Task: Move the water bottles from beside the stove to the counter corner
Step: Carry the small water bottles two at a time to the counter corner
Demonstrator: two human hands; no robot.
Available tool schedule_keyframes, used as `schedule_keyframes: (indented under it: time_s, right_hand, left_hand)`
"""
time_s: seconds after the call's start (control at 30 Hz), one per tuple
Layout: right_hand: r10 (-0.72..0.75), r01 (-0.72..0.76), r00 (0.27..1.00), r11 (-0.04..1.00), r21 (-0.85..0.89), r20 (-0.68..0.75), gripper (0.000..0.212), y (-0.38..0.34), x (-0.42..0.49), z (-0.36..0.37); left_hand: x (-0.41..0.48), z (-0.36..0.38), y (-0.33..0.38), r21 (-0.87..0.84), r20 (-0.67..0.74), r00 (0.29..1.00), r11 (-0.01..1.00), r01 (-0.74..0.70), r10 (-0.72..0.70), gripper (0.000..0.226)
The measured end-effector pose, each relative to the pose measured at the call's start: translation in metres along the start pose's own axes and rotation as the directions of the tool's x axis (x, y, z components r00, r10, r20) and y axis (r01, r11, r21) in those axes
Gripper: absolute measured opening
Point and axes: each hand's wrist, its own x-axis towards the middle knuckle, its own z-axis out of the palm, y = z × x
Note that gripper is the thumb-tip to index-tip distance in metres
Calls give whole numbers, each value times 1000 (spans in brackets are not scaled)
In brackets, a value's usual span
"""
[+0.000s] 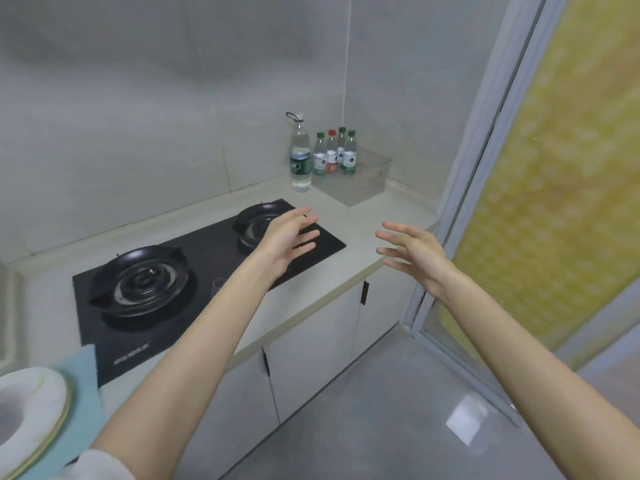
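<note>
A tall clear water bottle with a white cap and a black loop stands on the counter just beyond the black stove. Several small bottles with green and red caps stand together in a clear plastic bin in the counter corner. My left hand hovers over the stove's right burner, fingers spread, holding nothing. My right hand is raised above the counter's front edge, fingers spread and empty. Both hands are well short of the bottles.
The pale counter ends at a sliding door frame on the right. White plates on a blue cloth sit at the lower left. White cabinet doors lie below the counter, grey floor beyond.
</note>
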Motion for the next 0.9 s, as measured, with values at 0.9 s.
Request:
schedule_keyframes:
  time_s: [0.9]
  right_hand:
    - [8,-1,999,989,-145,48,27,-75,457,-84]
  left_hand:
    - [459,101,29,90,-121,992,994,53,-42,37]
